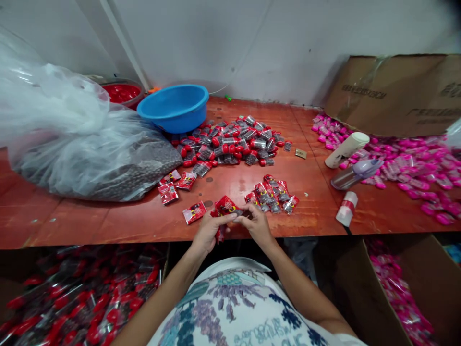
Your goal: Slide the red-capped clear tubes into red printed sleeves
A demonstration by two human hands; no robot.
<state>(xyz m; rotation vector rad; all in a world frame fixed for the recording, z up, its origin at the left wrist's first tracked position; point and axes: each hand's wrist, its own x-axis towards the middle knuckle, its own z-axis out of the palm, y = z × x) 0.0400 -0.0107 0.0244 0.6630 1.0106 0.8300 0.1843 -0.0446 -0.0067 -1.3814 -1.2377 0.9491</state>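
Note:
Both hands meet at the front edge of the table around a red printed packet [227, 205]. My left hand [209, 229] is closed on it from the left, with more red wrapping bunched under the fingers. On the other side, my right hand [257, 225] pinches the packet's right end; what its fingertips cover is hidden. Just left of the hands lies a flat red packet [194, 213]. Several red packets [167, 193] lie further left. Right behind my right hand sits a small pile of filled red packets [272, 193].
Behind are a heap of red-capped clear containers [234, 142], a blue basin [173, 108] and a plastic bag of dark beads [97, 158]. To the right are pink pieces [414, 166], bottles [355, 174] and a cardboard box [396, 96]. Filled boxes stand below the table edge.

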